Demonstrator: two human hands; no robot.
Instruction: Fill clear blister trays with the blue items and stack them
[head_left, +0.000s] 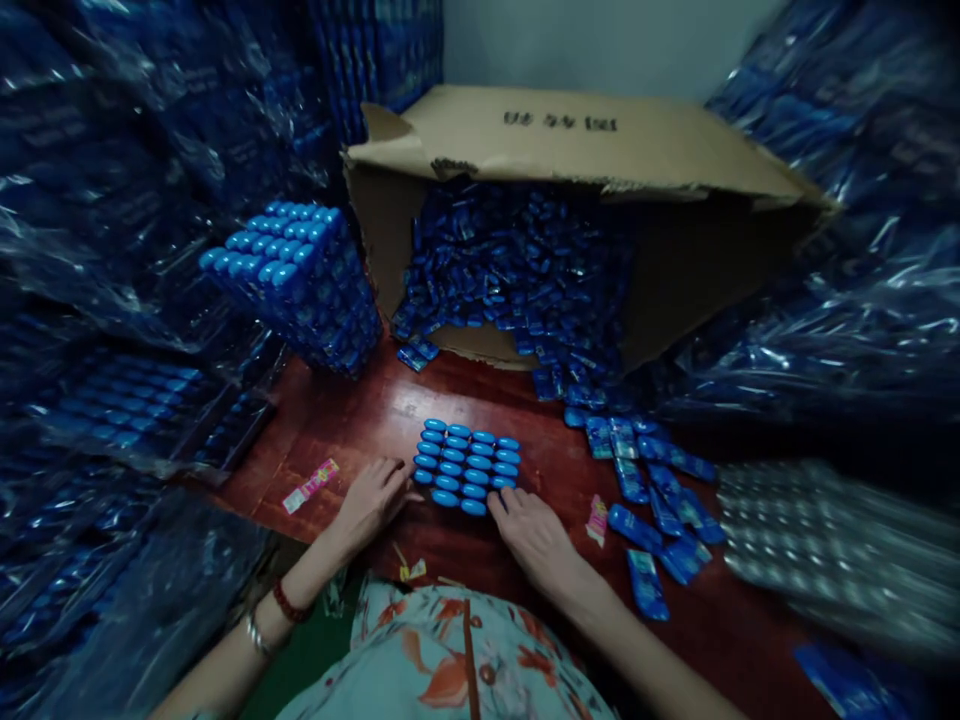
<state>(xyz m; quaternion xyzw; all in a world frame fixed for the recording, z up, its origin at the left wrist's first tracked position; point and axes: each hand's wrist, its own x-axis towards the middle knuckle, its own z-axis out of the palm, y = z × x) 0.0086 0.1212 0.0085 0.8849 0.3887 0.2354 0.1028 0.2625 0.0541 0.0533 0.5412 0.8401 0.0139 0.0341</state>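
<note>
Rows of glossy blue, oval-topped containers [465, 464] stand packed in a block on the red-brown table [382, 400]. Beside the block's left edge lies my left hand [377, 495], palm down, fingers apart and slightly bent, its fingertips close to the containers. My right hand [534, 532] reaches to the near right corner of the block. Its fingers are stretched forward and touch the containers there; its thumb is hidden. Neither hand visibly wraps around a container. Several loose blue packs [636, 530] lie right of my right hand.
Behind the block, an open cardboard box [600, 150] on its side spills blue packs. A tall blue stack [322, 290] stands at left. Clear blister trays [817, 540] lie at right. Pink wrappers [310, 486] and a yellow scrap [412, 570] are on the table. Plastic-wrapped stacks [847, 300] flank both sides.
</note>
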